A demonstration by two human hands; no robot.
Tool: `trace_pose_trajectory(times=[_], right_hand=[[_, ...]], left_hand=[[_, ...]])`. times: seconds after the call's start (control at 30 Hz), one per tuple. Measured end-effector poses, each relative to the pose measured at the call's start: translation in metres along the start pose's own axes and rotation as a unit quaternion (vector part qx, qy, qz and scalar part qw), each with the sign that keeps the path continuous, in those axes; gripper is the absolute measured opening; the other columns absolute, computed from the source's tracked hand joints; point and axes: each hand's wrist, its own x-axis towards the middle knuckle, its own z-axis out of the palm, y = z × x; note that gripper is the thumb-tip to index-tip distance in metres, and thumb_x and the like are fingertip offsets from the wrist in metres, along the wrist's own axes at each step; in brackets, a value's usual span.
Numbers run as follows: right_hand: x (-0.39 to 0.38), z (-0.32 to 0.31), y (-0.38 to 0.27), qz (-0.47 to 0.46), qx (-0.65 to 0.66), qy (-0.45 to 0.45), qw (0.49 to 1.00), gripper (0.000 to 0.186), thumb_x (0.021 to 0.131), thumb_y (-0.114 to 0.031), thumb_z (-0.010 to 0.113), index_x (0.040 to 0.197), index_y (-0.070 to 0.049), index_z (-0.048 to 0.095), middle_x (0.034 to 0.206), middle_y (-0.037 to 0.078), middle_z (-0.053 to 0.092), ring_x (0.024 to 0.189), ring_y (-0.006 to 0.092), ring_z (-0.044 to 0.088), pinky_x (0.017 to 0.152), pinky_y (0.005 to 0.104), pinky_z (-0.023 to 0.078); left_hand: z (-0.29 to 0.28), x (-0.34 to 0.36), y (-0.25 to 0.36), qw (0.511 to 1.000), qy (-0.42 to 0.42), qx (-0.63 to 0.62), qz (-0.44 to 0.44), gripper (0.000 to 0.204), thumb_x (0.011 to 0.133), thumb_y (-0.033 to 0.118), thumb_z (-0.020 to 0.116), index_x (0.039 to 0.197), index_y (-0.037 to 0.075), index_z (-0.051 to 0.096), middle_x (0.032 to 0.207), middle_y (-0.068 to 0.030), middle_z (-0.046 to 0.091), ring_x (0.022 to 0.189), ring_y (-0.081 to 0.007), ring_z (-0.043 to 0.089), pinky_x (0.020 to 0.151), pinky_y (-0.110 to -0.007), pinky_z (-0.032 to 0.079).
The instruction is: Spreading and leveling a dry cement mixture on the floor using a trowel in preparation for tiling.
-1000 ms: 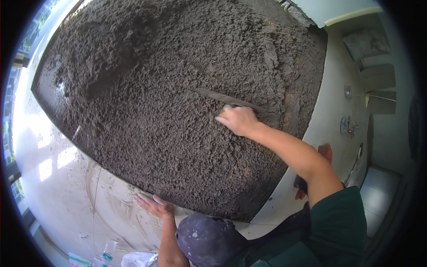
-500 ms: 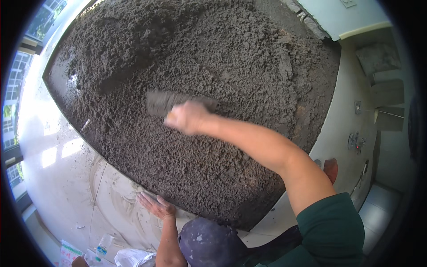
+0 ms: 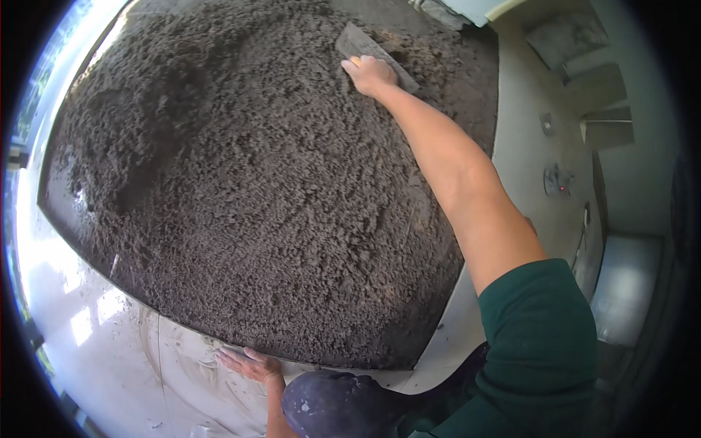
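Observation:
A wide bed of grey-brown, crumbly mortar (image 3: 277, 197) fills the floor area in front of me. My right hand (image 3: 372, 75) is closed round the handle of a flat rectangular trowel (image 3: 371, 50), at the far right part of the mortar. The blade lies at a slant on or just over the surface; I cannot tell whether it presses in. Down at the near edge of the bed, my left hand (image 3: 250, 363) rests flat on a pale floor tile (image 3: 197, 394), fingers stretched out and nothing held.
Pale, glossy tiles border the mortar on the left, smeared with cement near my left hand. To the right, a small laser level (image 3: 557, 180) with a red light stands on the tiles. My knee (image 3: 332, 401) is at the near edge. A white wall corner (image 3: 471, 9) juts in at the far right.
My right hand has carried the trowel from mid-bed to the far right and the blade has turned to a steeper slant. My left hand stays on the tile. The view has shifted.

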Motion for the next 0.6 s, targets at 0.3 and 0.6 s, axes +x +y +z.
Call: trace_pose_trajectory(times=[0.3,0.6], right_hand=[[-0.336,-0.017,0.025,-0.360,0.175,-0.311,0.862,0.054,0.096,-0.060,0.045,0.075,-0.010,0.053,0.052,0.005,0.053,0.042,0.0200,0.053,0.042,0.0375,0.046],[-0.146,-0.052,0.187,0.017,0.075,-0.280,0.957,0.058,0.101,-0.060,0.033,0.085,-0.011,0.060,0.074,0.004,0.058,0.061,0.0125,0.054,0.053,0.0303,0.050]], left_hand=[[0.007,-0.005,-0.022,0.999,0.025,0.027,0.038,0.066,0.103,0.043,0.033,0.149,-0.006,0.032,0.156,-0.0256,0.026,0.145,-0.0406,0.021,0.120,-0.049,0.016],[0.005,0.000,-0.027,0.983,0.042,0.174,0.038,0.065,0.105,0.042,0.034,0.151,-0.003,0.028,0.157,-0.0240,0.025,0.146,-0.0393,0.022,0.120,-0.046,0.019]])
